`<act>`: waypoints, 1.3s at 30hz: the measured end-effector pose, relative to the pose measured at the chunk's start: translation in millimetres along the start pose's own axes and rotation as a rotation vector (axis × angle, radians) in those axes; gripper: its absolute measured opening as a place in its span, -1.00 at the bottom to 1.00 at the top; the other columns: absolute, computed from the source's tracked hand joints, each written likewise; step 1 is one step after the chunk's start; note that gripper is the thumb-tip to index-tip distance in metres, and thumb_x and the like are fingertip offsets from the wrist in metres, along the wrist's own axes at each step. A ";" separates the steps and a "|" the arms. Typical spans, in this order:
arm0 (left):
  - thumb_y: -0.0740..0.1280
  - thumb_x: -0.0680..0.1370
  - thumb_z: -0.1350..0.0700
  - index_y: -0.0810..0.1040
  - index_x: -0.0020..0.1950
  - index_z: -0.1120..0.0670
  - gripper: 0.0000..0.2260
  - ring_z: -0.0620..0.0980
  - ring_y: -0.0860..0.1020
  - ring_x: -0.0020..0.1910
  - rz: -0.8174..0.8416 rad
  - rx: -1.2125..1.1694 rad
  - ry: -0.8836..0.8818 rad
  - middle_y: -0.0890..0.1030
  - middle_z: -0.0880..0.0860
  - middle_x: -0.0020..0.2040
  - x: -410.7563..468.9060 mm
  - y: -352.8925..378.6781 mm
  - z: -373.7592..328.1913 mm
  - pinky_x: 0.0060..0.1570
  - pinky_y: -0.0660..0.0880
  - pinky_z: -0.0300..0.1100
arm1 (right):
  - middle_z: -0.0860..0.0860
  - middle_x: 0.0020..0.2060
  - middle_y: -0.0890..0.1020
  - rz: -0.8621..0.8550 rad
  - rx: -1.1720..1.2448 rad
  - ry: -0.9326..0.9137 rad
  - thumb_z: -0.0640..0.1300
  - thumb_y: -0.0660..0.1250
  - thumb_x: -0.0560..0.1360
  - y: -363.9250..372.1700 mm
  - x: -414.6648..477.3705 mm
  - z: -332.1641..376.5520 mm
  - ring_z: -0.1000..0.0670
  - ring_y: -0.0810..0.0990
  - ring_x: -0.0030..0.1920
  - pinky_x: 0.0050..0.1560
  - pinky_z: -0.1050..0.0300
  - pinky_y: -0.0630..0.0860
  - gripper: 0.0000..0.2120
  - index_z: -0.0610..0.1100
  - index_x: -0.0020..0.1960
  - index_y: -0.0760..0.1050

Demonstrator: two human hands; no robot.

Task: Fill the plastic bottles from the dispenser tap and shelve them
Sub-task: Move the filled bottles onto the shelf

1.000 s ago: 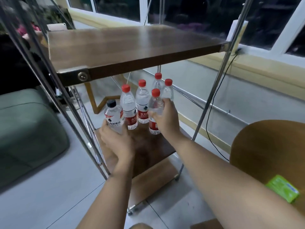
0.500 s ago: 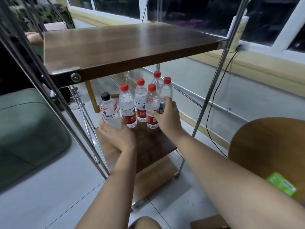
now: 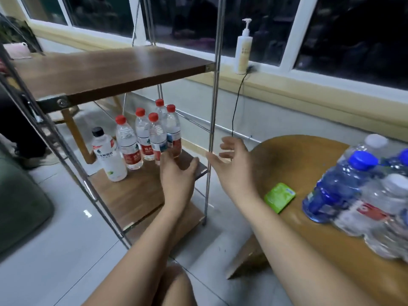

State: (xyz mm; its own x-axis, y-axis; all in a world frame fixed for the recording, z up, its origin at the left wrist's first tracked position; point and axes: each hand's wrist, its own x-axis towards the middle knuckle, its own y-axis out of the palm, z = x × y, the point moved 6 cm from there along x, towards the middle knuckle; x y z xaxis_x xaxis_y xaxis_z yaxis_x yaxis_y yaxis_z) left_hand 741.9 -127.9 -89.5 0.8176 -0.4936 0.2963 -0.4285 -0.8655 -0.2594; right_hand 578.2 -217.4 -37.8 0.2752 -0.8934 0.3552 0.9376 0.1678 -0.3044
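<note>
Several red-capped clear bottles (image 3: 144, 138) stand in a cluster on the wooden lower shelf (image 3: 132, 193) of a metal-framed rack. A black-capped bottle (image 3: 108, 156) with a white label stands at their left. My left hand (image 3: 176, 171) hovers open just in front of the cluster, holding nothing. My right hand (image 3: 234, 164) is open in the air to the right of the rack's front post (image 3: 213, 129), fingers spread. More bottles lie on the round wooden table (image 3: 293, 164) at the right, among them a blue-capped one (image 3: 337, 184) and a pale-capped one (image 3: 379, 208).
The rack's upper wooden shelf (image 3: 106, 69) overhangs the bottles. A green packet (image 3: 279, 196) lies on the table. A pump bottle (image 3: 242, 49) stands on the window sill with a black cable hanging below. A green cushion (image 3: 19, 204) is at left on the tiled floor.
Both hands have let go of the bottles on the lower shelf and pulled back to the right; my right hand is now outside the rack. The view has swung right, showing the table's bottles.
</note>
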 end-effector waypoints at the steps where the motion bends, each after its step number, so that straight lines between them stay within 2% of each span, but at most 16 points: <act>1: 0.53 0.47 -0.16 0.53 0.26 -0.08 -0.57 0.00 0.65 0.15 0.064 -0.001 0.020 0.65 -0.06 0.14 -8.8 10.2 -11.3 0.20 0.61 0.12 | 0.15 0.09 0.66 -0.024 -0.003 0.000 -0.04 0.65 0.48 -18.0 -6.4 2.6 0.16 0.67 0.01 0.09 0.07 0.63 -0.57 0.08 0.23 0.52; 3: 0.56 0.49 -0.14 0.54 0.31 -0.05 -0.54 -0.02 0.64 0.14 0.174 -0.014 0.064 0.66 -0.06 0.16 -27.8 28.7 -37.7 0.20 0.62 0.05 | 0.14 0.10 0.67 -0.074 -0.021 -0.010 -0.05 0.64 0.47 -55.7 -19.9 9.6 0.14 0.67 0.02 0.10 0.07 0.62 -0.59 0.04 0.24 0.56; 7: 0.59 0.50 -0.10 0.55 0.35 -0.08 -0.53 -0.14 0.62 0.19 0.309 -0.043 0.131 0.64 -0.14 0.24 -69.6 63.4 -77.0 0.16 0.56 -0.11 | 0.13 0.11 0.66 -0.177 -0.083 -0.054 -0.07 0.62 0.48 -129.2 -46.2 24.9 0.15 0.67 0.04 0.08 0.19 0.59 -0.61 0.02 0.24 0.57; 12: 0.64 0.50 -0.05 0.54 0.32 -0.02 -0.52 -0.07 0.62 0.21 0.469 -0.094 0.193 0.63 -0.06 0.25 -121.8 111.6 -117.1 0.25 0.58 -0.06 | 0.12 0.13 0.65 -0.323 -0.198 -0.096 -0.08 0.60 0.50 -214.7 -72.8 34.7 0.14 0.66 0.09 0.05 0.26 0.55 -0.62 0.00 0.26 0.57; 13: 0.64 0.49 -0.04 0.53 0.32 -0.04 -0.51 -0.07 0.62 0.21 0.498 -0.096 0.207 0.63 -0.07 0.24 -131.5 121.4 -124.0 0.27 0.59 -0.04 | 0.09 0.14 0.65 -0.357 -0.229 -0.107 -0.09 0.59 0.51 -231.9 -78.0 36.4 0.12 0.66 0.10 0.06 0.25 0.57 -0.63 -0.01 0.26 0.57; 16: 0.66 0.45 -0.05 0.50 0.38 -0.03 -0.42 -0.08 0.61 0.23 0.588 -0.093 0.238 0.61 -0.09 0.29 -155.4 148.5 -142.5 0.27 0.60 -0.07 | 0.05 0.18 0.61 -0.452 -0.368 -0.132 -0.12 0.56 0.52 -281.5 -90.5 40.6 0.03 0.63 0.16 0.16 0.02 0.62 -0.64 -0.03 0.28 0.57; 20: 0.68 0.41 -0.02 0.43 0.53 0.01 -0.24 -0.06 0.58 0.32 0.690 -0.062 0.246 0.58 -0.03 0.42 -173.5 179.1 -159.7 0.33 0.56 -0.07 | 0.00 0.25 0.57 -0.558 -0.578 -0.077 -0.12 0.53 0.51 -339.5 -98.7 39.6 -0.10 0.55 0.30 0.32 0.00 0.48 -0.58 -0.06 0.33 0.56; 23: 0.68 0.35 -0.02 0.44 0.49 -0.03 -0.23 -0.08 0.63 0.28 0.719 -0.038 0.254 0.63 -0.05 0.36 -180.4 196.0 -165.3 0.30 0.61 0.01 | -0.08 0.29 0.54 -0.529 -0.764 0.016 -0.09 0.50 0.50 -363.8 -94.6 31.1 -0.18 0.47 0.35 0.36 -0.10 0.43 -0.48 -0.09 0.42 0.49; 28: 0.66 0.41 0.07 0.45 0.43 0.01 -0.33 0.03 0.67 0.24 0.706 -0.013 0.268 0.69 0.00 0.29 -185.4 206.7 -172.1 0.22 0.62 -0.02 | -0.17 0.31 0.60 -0.337 -0.942 0.154 -0.02 0.47 0.56 -370.9 -85.6 13.4 -0.27 0.43 0.41 0.39 -0.18 0.40 -0.36 -0.11 0.57 0.33; 33: 0.66 0.39 0.02 0.51 0.33 0.00 -0.43 0.02 0.69 0.14 0.676 -0.003 0.277 0.73 -0.03 0.19 -185.9 199.7 -170.3 0.12 0.63 -0.05 | -0.13 0.41 0.52 -0.310 -0.946 0.113 0.03 0.52 0.52 -362.4 -90.6 4.0 -0.23 0.43 0.46 0.50 -0.21 0.39 -0.30 -0.07 0.57 0.34; 34: 0.66 0.39 0.02 0.51 0.31 -0.01 -0.43 0.00 0.69 0.13 0.669 -0.012 0.276 0.73 -0.05 0.16 -186.5 195.8 -168.3 0.10 0.62 -0.07 | -0.12 0.40 0.51 -0.306 -0.908 0.110 0.04 0.53 0.52 -359.9 -92.8 -0.3 -0.23 0.46 0.44 0.46 -0.22 0.44 -0.31 -0.06 0.55 0.35; 36: 0.67 0.37 0.01 0.52 0.31 -0.05 -0.42 -0.06 0.70 0.10 0.670 -0.038 0.269 0.72 -0.10 0.13 -189.1 185.1 -163.5 0.11 0.64 -0.08 | -0.12 0.33 0.55 -0.305 -0.834 0.117 0.04 0.54 0.50 -356.2 -96.7 -10.7 -0.25 0.57 0.32 0.24 -0.18 0.59 -0.36 -0.02 0.48 0.34; 39: 0.69 0.37 -0.02 0.51 0.37 -0.10 -0.37 -0.17 0.69 0.11 0.672 -0.095 0.265 0.72 -0.16 0.17 -192.9 162.4 -156.9 0.15 0.68 -0.07 | -0.13 0.20 0.65 -0.327 -0.774 0.136 0.08 0.56 0.50 -355.3 -99.4 -21.6 -0.27 0.67 0.11 -0.04 -0.16 0.66 -0.39 -0.02 0.40 0.33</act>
State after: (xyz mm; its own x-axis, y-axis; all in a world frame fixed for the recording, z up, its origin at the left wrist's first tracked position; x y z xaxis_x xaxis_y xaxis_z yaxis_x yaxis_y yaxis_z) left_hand 454.2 -186.6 -44.6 0.2512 -0.9147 0.3167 -0.8466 -0.3662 -0.3861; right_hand 213.2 -197.2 15.9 -0.0586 -0.8979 0.4363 0.5427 -0.3955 -0.7410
